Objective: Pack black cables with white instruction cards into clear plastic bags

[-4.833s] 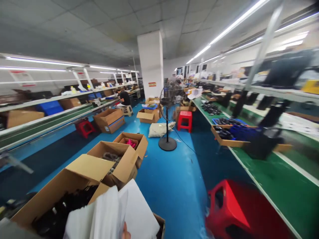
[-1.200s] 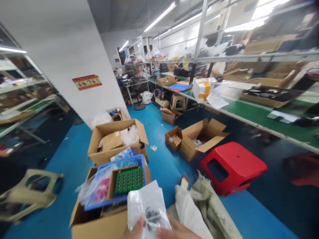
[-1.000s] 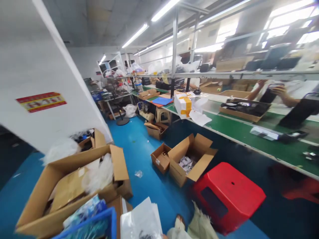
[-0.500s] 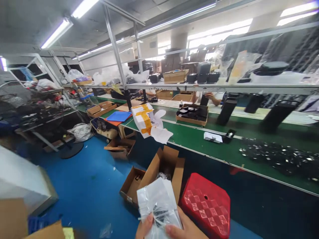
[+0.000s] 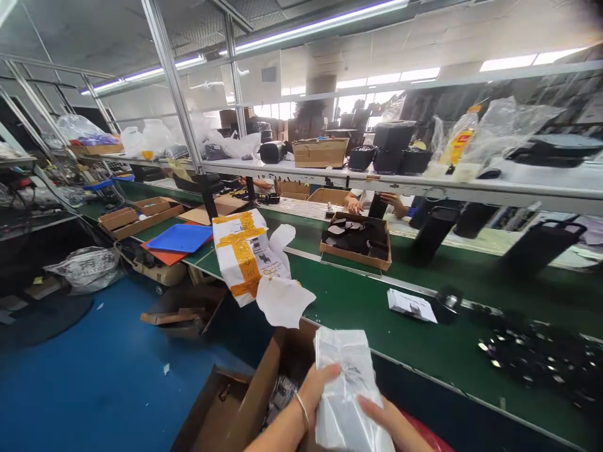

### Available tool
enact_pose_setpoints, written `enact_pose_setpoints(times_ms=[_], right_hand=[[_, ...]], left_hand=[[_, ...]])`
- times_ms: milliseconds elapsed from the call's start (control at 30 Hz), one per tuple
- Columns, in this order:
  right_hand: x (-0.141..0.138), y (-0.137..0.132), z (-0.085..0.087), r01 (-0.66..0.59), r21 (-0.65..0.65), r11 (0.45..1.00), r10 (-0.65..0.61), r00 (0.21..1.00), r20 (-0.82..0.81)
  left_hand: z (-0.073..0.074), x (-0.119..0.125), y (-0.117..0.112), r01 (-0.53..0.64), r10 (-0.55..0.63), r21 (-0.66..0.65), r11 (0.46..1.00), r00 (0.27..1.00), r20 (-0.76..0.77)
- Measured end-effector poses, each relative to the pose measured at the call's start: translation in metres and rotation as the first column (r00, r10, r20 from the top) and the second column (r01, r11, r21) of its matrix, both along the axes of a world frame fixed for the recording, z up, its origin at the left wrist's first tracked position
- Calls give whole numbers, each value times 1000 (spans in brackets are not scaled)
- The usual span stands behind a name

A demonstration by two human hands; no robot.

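Both my hands hold a stack of clear plastic bags (image 5: 346, 389) with small dark parts inside, low in the middle of the view. My left hand (image 5: 316, 386) grips the stack's left edge, a thin bracelet on the wrist. My right hand (image 5: 387, 420) is closed on its lower right side. The bags hang just in front of the green workbench (image 5: 386, 320) and above an open cardboard box (image 5: 264, 395) on the floor.
On the bench lie a white parcel with yellow tape (image 5: 247, 254), a tray of black parts (image 5: 358, 238), a small leaflet (image 5: 409, 304), loose dark parts (image 5: 541, 351) and a blue tray (image 5: 181, 237). Another person's hands (image 5: 351, 202) work behind the bench. A blue floor (image 5: 94, 370) lies to the left.
I have walked along the aisle and turned right toward the green bench. The bags have risen in my hands and now sit close to the bench edge. The red stool has nearly left view.
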State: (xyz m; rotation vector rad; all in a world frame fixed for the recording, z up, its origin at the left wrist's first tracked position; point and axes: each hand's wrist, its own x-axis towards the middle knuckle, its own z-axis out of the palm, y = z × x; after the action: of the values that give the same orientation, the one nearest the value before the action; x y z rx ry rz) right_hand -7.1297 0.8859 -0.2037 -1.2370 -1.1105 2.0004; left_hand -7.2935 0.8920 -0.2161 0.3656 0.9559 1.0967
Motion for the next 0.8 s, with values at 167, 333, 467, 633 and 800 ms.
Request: enact_pose_setpoints(times_ms=[167,333,467,633,800], right_hand=[[-28,135,13,-15,59,998,20,996,-82],[-60,244,19,-13,178,984,32,994,-103],[-89,278,-1,81,202,976,-98,992,76],[-116,282,-34,252,321,913,-362,863,352],[-103,273,-44,223,433,873,-419,797,435]], left_hand=[[18,-30,138,9,5,79,997,984,-175],[39,-69,237,86,-7,138,987,869,-495],[17,-80,282,98,48,139,986,623,-781],[-33,-65,300,187,28,95,978,331,-943],[-48,-62,303,233,35,58,971,101,-994]])
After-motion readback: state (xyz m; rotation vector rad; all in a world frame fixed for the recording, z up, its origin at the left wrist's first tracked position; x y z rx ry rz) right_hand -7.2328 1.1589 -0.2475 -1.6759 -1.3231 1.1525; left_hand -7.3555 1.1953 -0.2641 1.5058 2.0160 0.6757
